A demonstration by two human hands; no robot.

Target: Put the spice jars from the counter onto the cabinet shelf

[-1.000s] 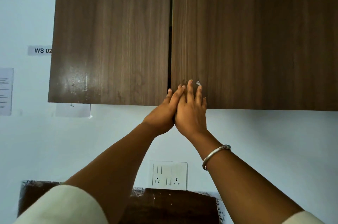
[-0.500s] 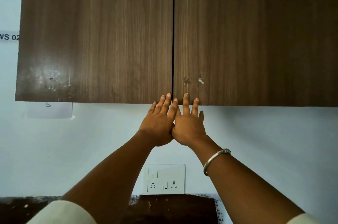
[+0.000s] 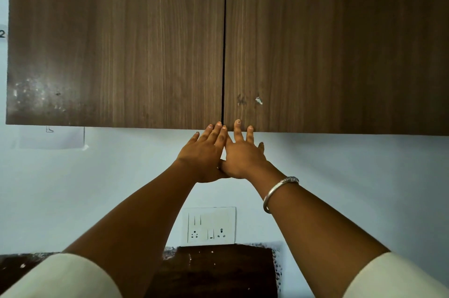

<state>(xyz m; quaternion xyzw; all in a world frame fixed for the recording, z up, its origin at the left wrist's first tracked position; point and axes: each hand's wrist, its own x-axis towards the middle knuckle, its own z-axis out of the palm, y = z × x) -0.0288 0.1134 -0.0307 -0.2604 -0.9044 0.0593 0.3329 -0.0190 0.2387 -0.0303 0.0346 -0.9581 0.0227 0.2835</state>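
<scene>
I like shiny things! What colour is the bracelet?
The bracelet is silver, best seen in the head view.

Closed left door [image 3: 116, 42] and right door [image 3: 335, 42] span 9 to 3 o'clock, meeting at a hairline seam at 12 and blocking entry. Free room lies below their lower edge, before the wall [image 3: 352, 176]; the left hand [image 3: 204, 151] and right hand [image 3: 243, 156] occupy its centre.
</scene>
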